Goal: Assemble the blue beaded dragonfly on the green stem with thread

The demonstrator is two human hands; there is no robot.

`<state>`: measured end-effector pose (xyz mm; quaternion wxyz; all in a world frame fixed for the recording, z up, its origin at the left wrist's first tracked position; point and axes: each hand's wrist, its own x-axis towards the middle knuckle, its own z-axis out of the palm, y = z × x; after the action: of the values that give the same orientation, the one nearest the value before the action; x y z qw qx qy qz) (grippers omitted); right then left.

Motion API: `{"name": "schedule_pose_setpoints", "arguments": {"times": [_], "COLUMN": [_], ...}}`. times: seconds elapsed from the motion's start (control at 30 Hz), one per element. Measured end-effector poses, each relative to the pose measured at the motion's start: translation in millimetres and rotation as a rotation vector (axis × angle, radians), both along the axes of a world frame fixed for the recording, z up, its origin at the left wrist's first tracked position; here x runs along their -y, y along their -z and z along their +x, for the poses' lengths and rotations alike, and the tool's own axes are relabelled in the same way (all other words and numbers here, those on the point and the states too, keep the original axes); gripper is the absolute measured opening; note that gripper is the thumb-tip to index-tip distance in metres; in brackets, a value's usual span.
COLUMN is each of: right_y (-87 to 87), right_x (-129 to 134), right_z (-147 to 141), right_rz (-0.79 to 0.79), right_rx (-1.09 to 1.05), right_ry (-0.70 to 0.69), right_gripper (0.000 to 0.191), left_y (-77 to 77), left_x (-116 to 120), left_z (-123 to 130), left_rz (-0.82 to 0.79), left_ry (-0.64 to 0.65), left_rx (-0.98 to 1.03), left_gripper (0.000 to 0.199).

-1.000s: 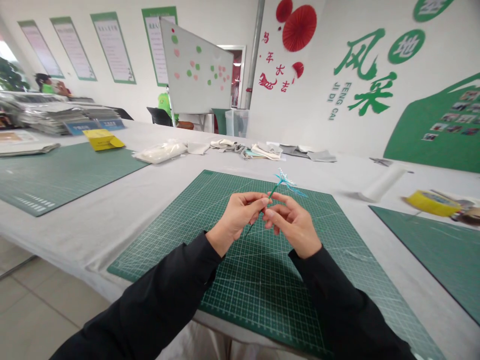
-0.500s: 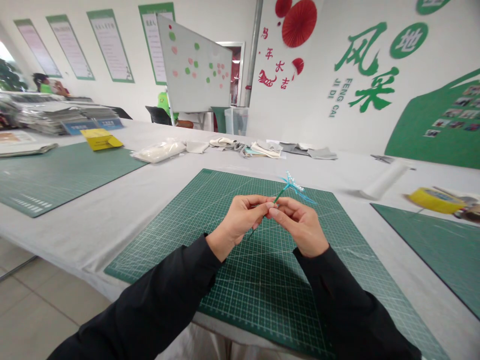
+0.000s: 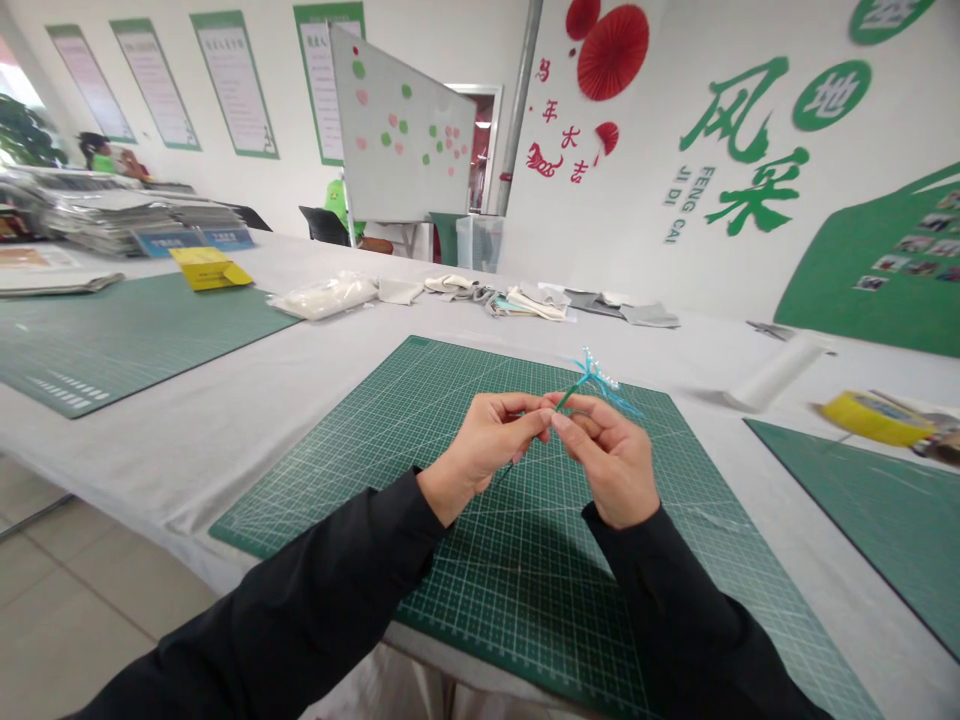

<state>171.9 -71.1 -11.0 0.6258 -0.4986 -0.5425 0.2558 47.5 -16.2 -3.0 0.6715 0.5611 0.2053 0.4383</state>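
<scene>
Both my hands meet above a green cutting mat (image 3: 360,460), pinching the thin green stem of a small artificial flower (image 3: 592,378). Its head has light blue strips and a cluster of pale beads, pointing up and to the right. My left hand (image 3: 487,440) is closed on the stem, thumb against the fingers. Close beside it, my right hand (image 3: 611,455) grips the stem just below the blue part. The stem's dark lower end shows under my left fingers. Fingertips hide the middle of the stem.
Folded cloth pieces (image 3: 529,302) and a plastic-wrapped packet (image 3: 326,297) lie beyond the mat. To the right are a white roll (image 3: 780,372), a yellow tape roll (image 3: 877,418) and another mat (image 3: 870,500). A yellow card (image 3: 210,268) rests at left near stacked papers (image 3: 105,220).
The view has shifted slightly. My hands stay together on the stem, with the right fingers turned a little, and the flower head has tipped slightly further right.
</scene>
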Motion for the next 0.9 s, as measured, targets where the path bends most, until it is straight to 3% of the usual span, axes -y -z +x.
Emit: {"name": "schedule_pose_setpoints", "arguments": {"times": [0.23,0.4,0.57,0.67,0.7,0.77,0.83,0.9], "right_y": [2.8,6.0,21.1,18.2,14.5,5.1,-3.1,-7.1], "right_x": [-3,-14,-19,-18,-17,-13,-8,-5], "right_z": [8,56,114,108,97,68,39,19], "right_rz": [0.009,-0.14,-0.246,-0.196,-0.162,-0.106,-0.19,-0.293], "right_rx": [0.115,0.214,0.207,0.213,0.188,0.051,-0.089,-0.132], "right_ry": [0.103,0.198,0.522,0.623,0.589,0.326,-0.024,-0.232], "right_gripper": [0.017,0.023,0.031,0.044,0.043,0.039,0.043,0.051], "left_y": [-5.1,-6.1,-2.9,-1.8,-1.5,-0.6,0.7,1.9], "left_x": [-8,-27,-30,-24,-23,-20,-19,-19], "left_z": [-5,-15,-17,-13,-11,-8,-7,-6], "left_rz": [0.004,-0.016,-0.015,-0.021,-0.025,-0.026,-0.013,-0.006], "left_ry": [-0.038,-0.07,0.103,0.082,0.062,0.024,0.012,0.03], "left_rx": [0.071,0.155,0.089,0.005,-0.017,-0.04,-0.044,-0.035], "left_gripper": [0.017,0.016,0.016,0.017,0.017,0.018,0.019,0.021]}}
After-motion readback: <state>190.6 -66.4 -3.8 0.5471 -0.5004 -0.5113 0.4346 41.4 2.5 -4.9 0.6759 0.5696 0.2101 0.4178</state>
